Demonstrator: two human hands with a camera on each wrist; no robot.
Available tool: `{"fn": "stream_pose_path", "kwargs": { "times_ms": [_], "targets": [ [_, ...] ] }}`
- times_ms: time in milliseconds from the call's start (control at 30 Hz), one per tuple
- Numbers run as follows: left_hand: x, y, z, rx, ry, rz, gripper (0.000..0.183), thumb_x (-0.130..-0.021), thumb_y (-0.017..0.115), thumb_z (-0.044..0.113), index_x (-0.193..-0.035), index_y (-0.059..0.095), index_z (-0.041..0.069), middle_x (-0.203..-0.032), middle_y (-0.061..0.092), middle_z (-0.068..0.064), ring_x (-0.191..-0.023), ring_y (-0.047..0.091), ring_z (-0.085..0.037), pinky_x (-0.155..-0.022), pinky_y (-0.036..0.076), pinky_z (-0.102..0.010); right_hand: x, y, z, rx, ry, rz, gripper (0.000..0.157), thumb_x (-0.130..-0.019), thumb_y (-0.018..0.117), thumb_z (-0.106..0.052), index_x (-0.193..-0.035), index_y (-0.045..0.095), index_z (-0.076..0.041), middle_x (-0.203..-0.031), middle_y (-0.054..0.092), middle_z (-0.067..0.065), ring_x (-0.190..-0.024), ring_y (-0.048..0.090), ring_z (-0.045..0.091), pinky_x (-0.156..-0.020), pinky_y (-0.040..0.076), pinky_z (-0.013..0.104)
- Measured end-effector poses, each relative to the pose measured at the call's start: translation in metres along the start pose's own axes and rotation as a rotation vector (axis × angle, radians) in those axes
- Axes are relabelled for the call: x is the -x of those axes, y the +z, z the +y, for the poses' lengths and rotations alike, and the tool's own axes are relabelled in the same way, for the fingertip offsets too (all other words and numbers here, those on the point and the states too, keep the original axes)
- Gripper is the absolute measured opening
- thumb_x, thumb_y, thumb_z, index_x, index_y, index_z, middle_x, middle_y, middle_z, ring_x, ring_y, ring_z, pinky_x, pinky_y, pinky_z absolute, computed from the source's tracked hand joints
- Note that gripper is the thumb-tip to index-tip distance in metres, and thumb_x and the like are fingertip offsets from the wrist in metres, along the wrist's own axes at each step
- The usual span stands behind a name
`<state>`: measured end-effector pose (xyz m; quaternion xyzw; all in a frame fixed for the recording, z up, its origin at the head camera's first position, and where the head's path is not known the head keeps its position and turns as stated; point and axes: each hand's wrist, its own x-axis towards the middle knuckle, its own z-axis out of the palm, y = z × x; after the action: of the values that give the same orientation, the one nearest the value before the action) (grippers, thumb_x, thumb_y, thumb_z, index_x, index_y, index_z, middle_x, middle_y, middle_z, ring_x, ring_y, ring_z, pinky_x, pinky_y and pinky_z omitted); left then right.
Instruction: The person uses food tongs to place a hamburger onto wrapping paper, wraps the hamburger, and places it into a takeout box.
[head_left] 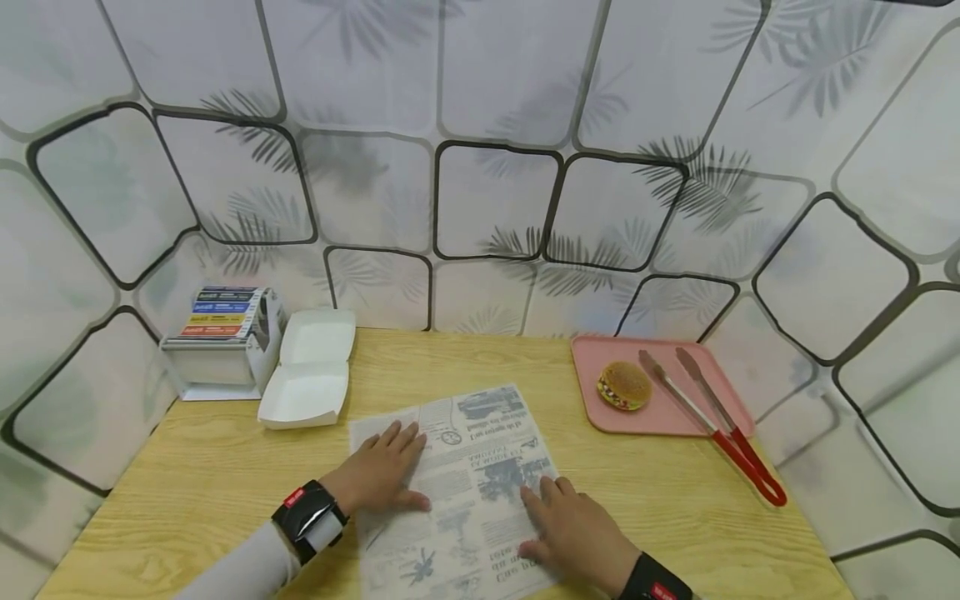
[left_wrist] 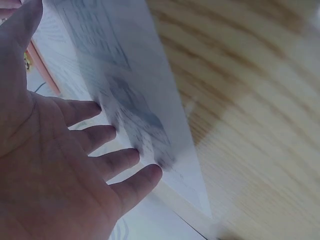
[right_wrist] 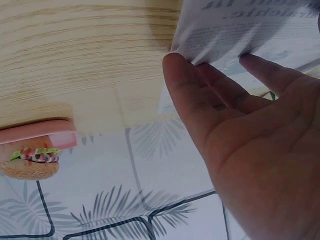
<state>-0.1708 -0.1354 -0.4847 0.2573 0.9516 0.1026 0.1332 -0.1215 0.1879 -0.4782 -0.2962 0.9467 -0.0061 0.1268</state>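
Note:
A sheet of newsprint-patterned wrapping paper (head_left: pixel 465 500) lies flat on the wooden table in front of me. My left hand (head_left: pixel 386 471) rests on its left part with the fingers spread; in the left wrist view its fingertips (left_wrist: pixel 150 172) meet the paper (left_wrist: pixel 135 105) near one edge. Toward the right edge of the sheet, my right hand (head_left: pixel 573 533) touches it with its fingertips. The right wrist view shows those fingers (right_wrist: pixel 180 75) extended onto the printed paper (right_wrist: pixel 235 30). Neither hand grips anything.
Behind the paper to the left stand an open white takeout box (head_left: pixel 307 375) and a dispenser of colored boxes (head_left: pixel 221 342). At the back right, a pink tray (head_left: pixel 600 350) carries a burger (head_left: pixel 624 386) and red-handled tongs (head_left: pixel 738 454). A patterned curtain (head_left: pixel 487 200) surrounds the table (head_left: pixel 187 483).

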Motion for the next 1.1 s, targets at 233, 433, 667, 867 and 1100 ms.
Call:
{"fn": "stream_pose_path", "kwargs": {
  "times_ms": [233,433,667,867,1100],
  "targets": [
    [-0.006,-0.001,0.000,-0.001,-0.007,0.000,0.101,-0.085,0.066,0.068,-0.156,0.036,0.002,-0.164,0.026,-0.019,-0.150,0.021,-0.044,-0.116,0.026,-0.062,0.004,0.000,-0.011,0.032,-0.025,-0.036,0.081,-0.090,0.058,-0.070,-0.143,0.058,-0.008,-0.123,0.058,0.015,-0.109,0.056,0.030,-0.078,0.055,0.040],
    [-0.011,-0.003,0.001,-0.004,-0.026,-0.009,0.101,-0.084,0.068,0.066,-0.157,0.036,0.004,-0.164,0.025,-0.019,-0.150,0.020,-0.044,-0.117,0.024,-0.062,0.008,0.005,-0.021,0.043,-0.065,-0.026,0.081,-0.088,0.061,-0.069,-0.141,0.058,-0.008,-0.127,0.057,0.015,-0.118,0.056,0.035,-0.086,0.055,0.042],
    [-0.013,-0.003,-0.002,0.005,-0.033,-0.011,0.101,-0.083,0.070,0.066,-0.158,0.035,0.007,-0.165,0.025,-0.018,-0.150,0.019,-0.044,-0.117,0.022,-0.064,0.009,0.009,-0.029,0.040,-0.079,-0.034,0.084,-0.090,0.058,-0.069,-0.144,0.055,-0.004,-0.147,0.051,0.018,-0.135,0.048,0.042,-0.103,0.049,0.047],
    [-0.012,-0.002,-0.006,0.026,-0.028,0.000,0.101,-0.083,0.071,0.064,-0.158,0.035,0.007,-0.164,0.025,-0.019,-0.150,0.018,-0.044,-0.116,0.022,-0.066,0.010,0.007,-0.035,-0.009,-0.079,-0.089,0.085,-0.094,0.051,-0.069,-0.147,0.052,-0.003,-0.151,0.048,0.019,-0.137,0.045,0.042,-0.108,0.045,0.046],
    [-0.011,-0.001,-0.008,0.019,-0.025,0.009,0.101,-0.082,0.072,0.065,-0.157,0.036,0.007,-0.164,0.026,-0.018,-0.150,0.019,-0.044,-0.116,0.023,-0.066,0.011,0.008,-0.038,0.022,-0.094,-0.062,0.085,-0.095,0.047,-0.070,-0.147,0.052,-0.003,-0.151,0.047,0.019,-0.137,0.046,0.042,-0.106,0.046,0.045]
  ]
}}
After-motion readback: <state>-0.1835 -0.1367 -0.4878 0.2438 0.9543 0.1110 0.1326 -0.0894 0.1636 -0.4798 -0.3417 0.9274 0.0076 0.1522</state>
